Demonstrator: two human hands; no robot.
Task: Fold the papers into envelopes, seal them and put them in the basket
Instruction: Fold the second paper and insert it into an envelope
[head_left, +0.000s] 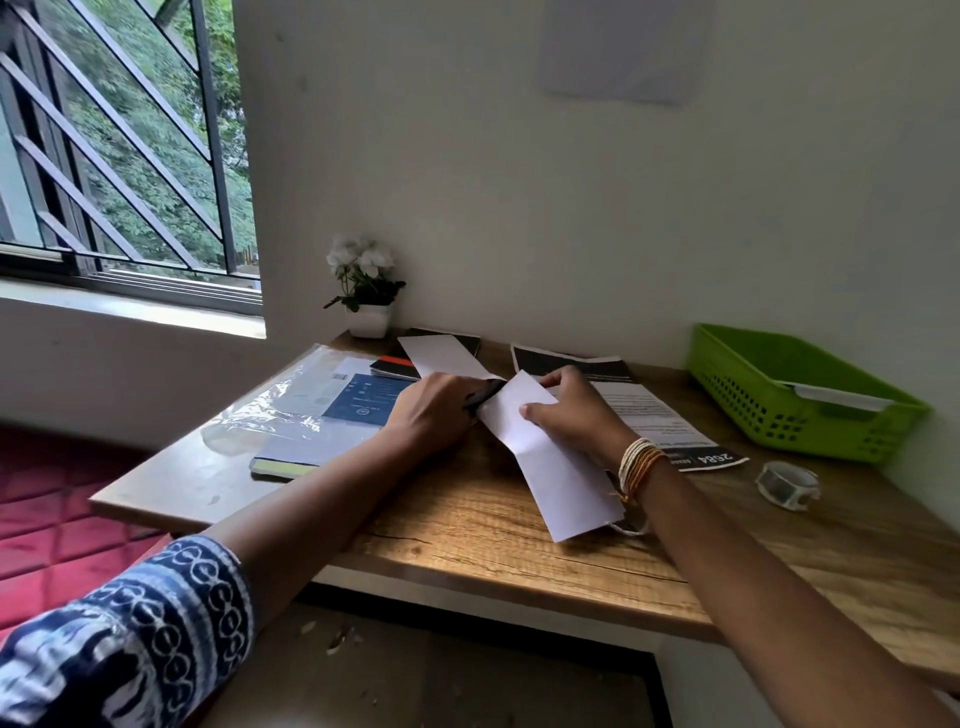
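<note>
Wood-grain desk (467, 519) stands against a pale wall, with a barred window (119, 156) to the left and a small white pot of white flowers (366, 291) at its far edge. From the head view, a long white strip of folded paper (550, 462) lies diagonally across the middle of the desk, its far end reaching towards a black notebook (447, 338). The left hand (431, 415) presses down on the paper at a crease and grips a dark pen (483, 396). The right hand (571, 410), with thread bangles at the wrist, pinches the folded part of the paper between thumb and fingers. A printed black-and-white leaflet (654, 410) lies just beside the right hand. A green perforated plastic basket (769, 410) sits at the far right, well apart from the paper, holding one white piece. A roll of clear tape (787, 484) lies near the basket. Left of the hands lie a plastic sleeve and a blue booklet (358, 405).
</note>
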